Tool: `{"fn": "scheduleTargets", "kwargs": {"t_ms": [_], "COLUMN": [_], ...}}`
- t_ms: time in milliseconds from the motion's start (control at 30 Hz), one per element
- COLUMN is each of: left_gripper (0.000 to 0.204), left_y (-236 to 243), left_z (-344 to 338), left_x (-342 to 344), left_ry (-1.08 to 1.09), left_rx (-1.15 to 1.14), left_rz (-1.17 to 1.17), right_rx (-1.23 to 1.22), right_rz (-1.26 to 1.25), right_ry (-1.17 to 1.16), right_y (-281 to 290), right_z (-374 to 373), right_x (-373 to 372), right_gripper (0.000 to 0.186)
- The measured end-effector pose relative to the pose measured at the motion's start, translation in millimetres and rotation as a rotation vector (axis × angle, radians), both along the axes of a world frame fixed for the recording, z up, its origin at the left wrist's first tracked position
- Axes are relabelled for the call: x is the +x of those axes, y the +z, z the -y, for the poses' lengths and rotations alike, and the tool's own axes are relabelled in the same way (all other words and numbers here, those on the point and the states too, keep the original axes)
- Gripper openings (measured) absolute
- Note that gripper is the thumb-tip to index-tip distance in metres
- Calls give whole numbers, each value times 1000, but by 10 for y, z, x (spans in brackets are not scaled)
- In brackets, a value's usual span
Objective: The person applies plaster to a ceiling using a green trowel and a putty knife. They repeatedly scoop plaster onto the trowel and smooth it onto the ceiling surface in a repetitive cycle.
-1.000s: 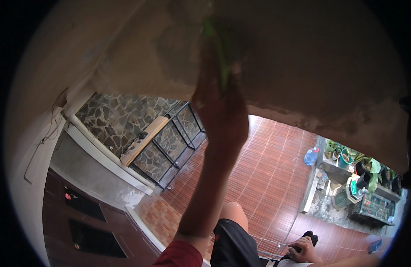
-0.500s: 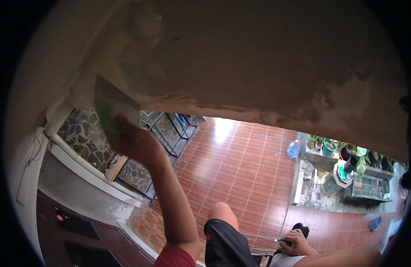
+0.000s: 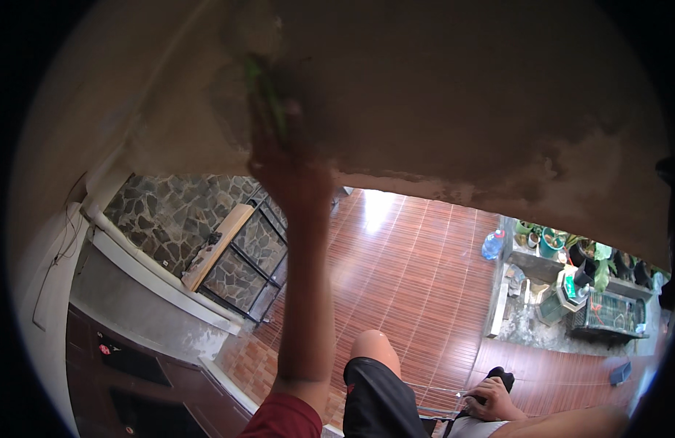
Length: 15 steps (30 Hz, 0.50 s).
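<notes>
My left hand point(image 3: 290, 164) is raised at the end of my upright forearm, gripping a green-and-grey flat tool point(image 3: 268, 95) against the shadowed, patchy plastered surface point(image 3: 462, 87) overhead; hand and tool are blurred. My right hand point(image 3: 487, 401) rests low on the right beside a black item point(image 3: 502, 374) and a thin metal bar, fingers curled; what is inside them is hidden. My knee in dark shorts point(image 3: 378, 379) shows between my arms.
Below are a red tiled floor point(image 3: 410, 277), a black metal frame with a wooden board point(image 3: 217, 248) beside stone paving, a brown door point(image 3: 126, 379) lower left, and at right a water jug point(image 3: 492, 244), potted plants point(image 3: 553, 241), a wire cage point(image 3: 611, 314) and a blue bucket point(image 3: 619, 372).
My left hand and tool swung down to the left, showing the blade, then moved back up and right against the surface. My right hand stays low in the same place.
</notes>
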<state>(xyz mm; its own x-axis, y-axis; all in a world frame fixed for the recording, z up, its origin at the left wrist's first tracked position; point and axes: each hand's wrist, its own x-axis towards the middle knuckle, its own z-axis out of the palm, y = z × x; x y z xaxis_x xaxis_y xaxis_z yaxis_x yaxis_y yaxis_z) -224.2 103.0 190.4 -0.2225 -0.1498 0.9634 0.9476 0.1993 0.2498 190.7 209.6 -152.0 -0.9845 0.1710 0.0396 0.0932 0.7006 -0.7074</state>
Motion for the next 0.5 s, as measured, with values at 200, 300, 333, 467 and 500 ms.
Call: {"fn": "scheduleTargets", "kwargs": {"t_ms": [200,300,333,467,500], "left_gripper": [40,42,44,45,45], "left_y": [-219,-253,-267,-412,-474], "left_z": [-40,123,203,392,420], "left_x": [240,330,383,691,790], "left_ry": [-84,-218,-259,-10,-3], "left_rx": [-39,46,69,172,200], "left_rz": [-57,12,78,317,382], "right_rx": [13,35,42,83,83], "right_rz": [0,-7,-7,-43,-45], "right_ry": [6,-4,-10,1,-13], "right_y": [-11,-9,-10,-19,-15], "right_z": [-1,15,24,29,35], "right_x": [-25,-12,-4,15,21], "right_gripper": [12,12,12,12,13]}}
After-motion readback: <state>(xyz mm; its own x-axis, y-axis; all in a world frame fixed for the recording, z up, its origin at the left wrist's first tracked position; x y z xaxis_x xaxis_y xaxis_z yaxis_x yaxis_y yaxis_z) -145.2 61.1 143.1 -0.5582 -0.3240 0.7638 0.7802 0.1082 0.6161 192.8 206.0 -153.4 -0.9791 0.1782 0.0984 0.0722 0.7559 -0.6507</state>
